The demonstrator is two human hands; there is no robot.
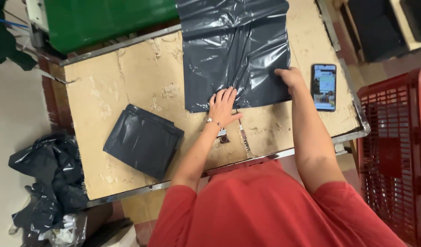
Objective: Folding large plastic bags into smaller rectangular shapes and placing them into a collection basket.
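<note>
I press my left hand (223, 106) flat, fingers spread, on the near edge of the dark grey plastic bag (235, 52) lying on the cardboard-covered table (128, 77), while my right hand (290, 77) pins its right edge so it stays smooth.

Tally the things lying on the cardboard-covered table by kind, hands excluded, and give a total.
Spread-out dark grey plastic bag, under the left hand and right hand: 1
Folded stack of dark grey bags: 1
Smartphone: 1
Total: 3

even indoor light, glare streaks on dark plastic sheet (235, 50), slight softness throughout.
</note>
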